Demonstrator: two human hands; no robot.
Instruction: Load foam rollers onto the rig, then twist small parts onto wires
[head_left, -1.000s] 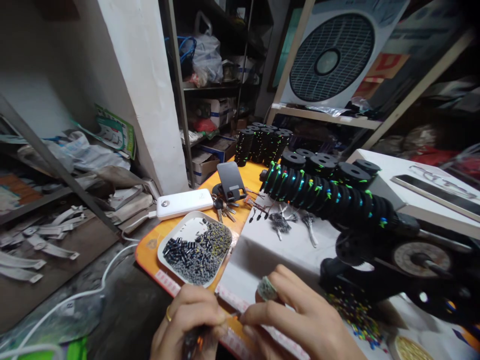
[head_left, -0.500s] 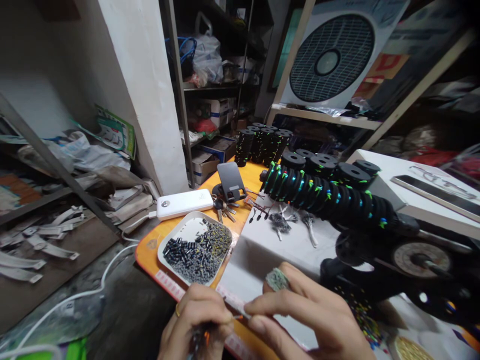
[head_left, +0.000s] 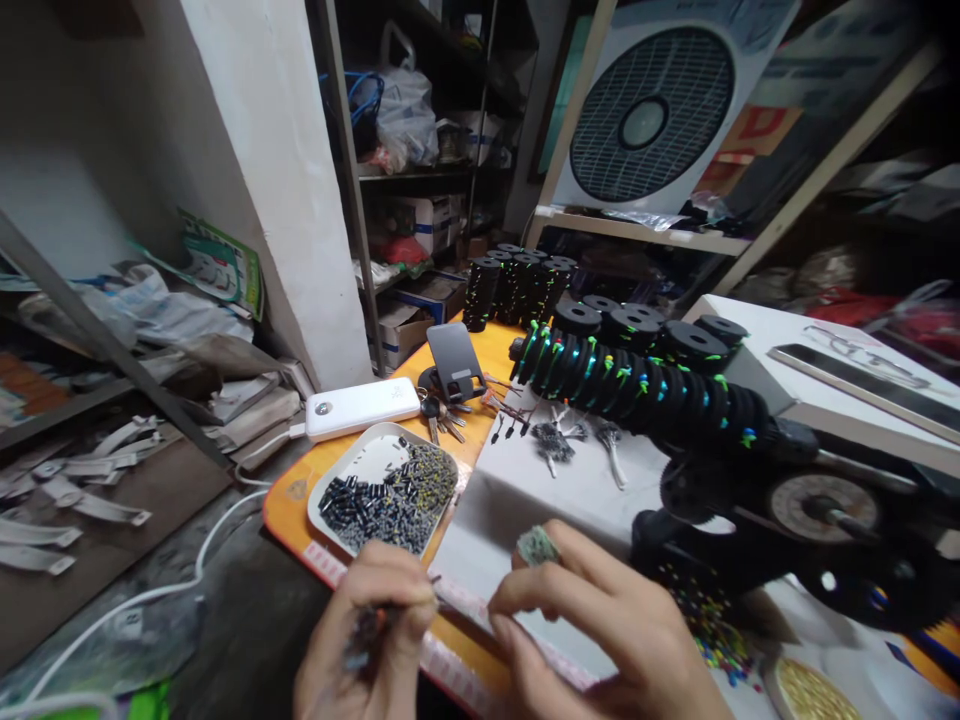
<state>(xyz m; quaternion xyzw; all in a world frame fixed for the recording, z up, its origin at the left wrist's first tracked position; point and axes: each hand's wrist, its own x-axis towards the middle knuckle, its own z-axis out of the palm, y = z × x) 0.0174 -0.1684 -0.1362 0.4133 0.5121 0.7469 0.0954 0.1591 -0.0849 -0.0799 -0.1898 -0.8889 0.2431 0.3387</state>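
My left hand (head_left: 367, 625) is closed in a pinch near the tray's front edge. A thin dark tip pokes out past its thumb and index finger, and a blurred dark bundle with orange bits (head_left: 367, 635) shows inside the curled fingers. To its right, my right hand (head_left: 607, 625) has thumb and index finger pressed together; whatever is between them is too small to make out. A rough grey-green wad (head_left: 538, 546) sits at another finger of that hand. Beyond the left hand, the white tray (head_left: 321, 520) holds many small black, grey and yellowish tube-like pieces.
A black machine (head_left: 810, 500) with a ridged roller carrying green ties (head_left: 637, 385) stands at right. Black spools (head_left: 637, 325), a phone stand (head_left: 455, 362), keys (head_left: 442, 418) and a white power bank (head_left: 364, 408) lie on the orange table (head_left: 289, 490). Dark-tipped bundles (head_left: 556, 440) lie on a white surface.
My left hand has drawn left, away from the right fingertips. The orange tip that stuck out between the hands no longer shows there. The whole view has shifted slightly.
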